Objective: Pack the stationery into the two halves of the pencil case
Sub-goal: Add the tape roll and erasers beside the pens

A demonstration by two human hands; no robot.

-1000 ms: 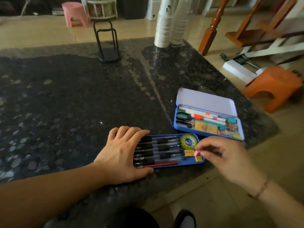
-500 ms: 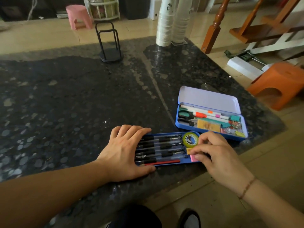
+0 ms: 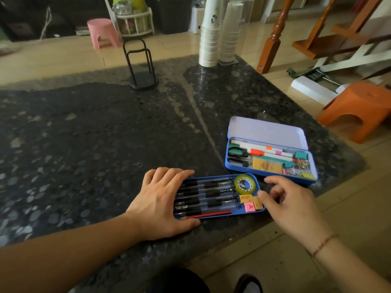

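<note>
A shallow blue tray (image 3: 260, 210) lies at the granite counter's near edge, holding several black pens (image 3: 208, 194), a red pencil (image 3: 211, 214), a green tape roll (image 3: 245, 184), yellow erasers (image 3: 245, 198) and a pink eraser (image 3: 249, 207). My left hand (image 3: 163, 200) lies flat over the tray's left end. My right hand (image 3: 292, 205) hovers just right of the tray, fingers apart, holding nothing. Behind it the blue pencil case (image 3: 232, 167) stands with its lid (image 3: 266, 132) up, holding scissors (image 3: 238, 154), markers (image 3: 262, 152), binder clips and yellow notes.
Two stacks of paper cups (image 3: 218, 32) and a black wire stand (image 3: 140, 64) are at the counter's far side. An orange stool (image 3: 359, 108) and wooden stairs are on the floor to the right. The counter edge runs just under the tray.
My right hand set the pink eraser into the tray's right end, let go and drew back to the right. My left hand stayed put.
</note>
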